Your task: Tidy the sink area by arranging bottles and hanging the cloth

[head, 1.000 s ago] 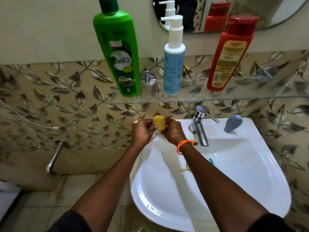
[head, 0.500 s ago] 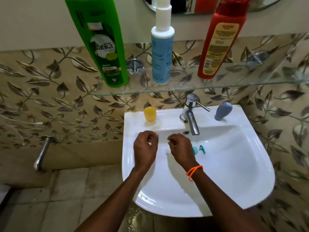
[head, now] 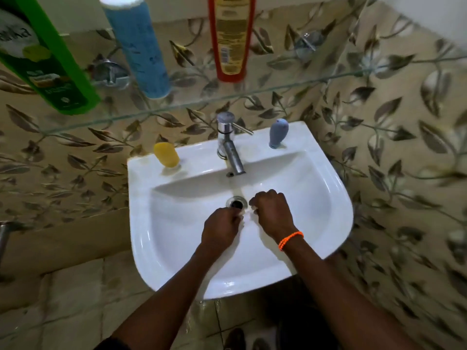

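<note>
So here both our hands are down in the basin of the white sink [head: 336, 205], close together near the drain [head: 236, 202]. Left hand [head: 221, 229] is curled into a loose fist right at the near side of the drain, and the right hand [head: 274, 214] is curled just beside it, with an orange bead bracelet [head: 290, 239] on that wrist. Both grips look clenched, but we honestly can't tell if anything is in them; there's maybe a pale sliver between the fingers, too blurry to call.

Up on the sink's back ledge, a small yellow bottle [head: 166, 154] stands at the back left corner, a grey-blue bottle [head: 278, 133] stands at the back right, and the chrome tap [head: 228, 145] sits between them.

Above that, the glass shelf [head: 316, 80] carries three bottles in a row: the green shampoo bottle [head: 48, 64] towards the left end, the blue pump bottle [head: 139, 46] next to it, and the red bottle [head: 231, 36] further right, roughly above the tap. All three look upright, just skewed by the wide lens.

No cloth in sight from here.
</note>
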Demonstrator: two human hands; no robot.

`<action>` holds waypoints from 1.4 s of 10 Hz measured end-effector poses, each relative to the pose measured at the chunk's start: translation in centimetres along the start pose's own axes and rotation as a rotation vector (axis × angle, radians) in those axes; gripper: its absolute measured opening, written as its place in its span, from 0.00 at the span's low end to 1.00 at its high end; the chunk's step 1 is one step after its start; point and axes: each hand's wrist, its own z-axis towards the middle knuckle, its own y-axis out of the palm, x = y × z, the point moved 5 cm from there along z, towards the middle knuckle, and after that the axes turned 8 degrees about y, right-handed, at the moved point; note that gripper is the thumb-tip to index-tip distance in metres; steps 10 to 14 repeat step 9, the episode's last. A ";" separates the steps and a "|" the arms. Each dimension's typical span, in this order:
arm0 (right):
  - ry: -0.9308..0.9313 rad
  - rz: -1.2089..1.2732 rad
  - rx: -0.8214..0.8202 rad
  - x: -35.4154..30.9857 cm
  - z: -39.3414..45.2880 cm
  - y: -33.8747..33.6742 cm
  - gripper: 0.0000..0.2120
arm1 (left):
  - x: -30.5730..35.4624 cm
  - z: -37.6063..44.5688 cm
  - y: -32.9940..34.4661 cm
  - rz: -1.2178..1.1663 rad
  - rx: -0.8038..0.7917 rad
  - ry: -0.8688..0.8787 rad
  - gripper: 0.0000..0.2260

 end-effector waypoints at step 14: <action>0.688 0.466 -0.083 20.3 -36.7 11.4 0.22 | 18.7 -18.8 19.1 0.087 -0.381 0.298 0.19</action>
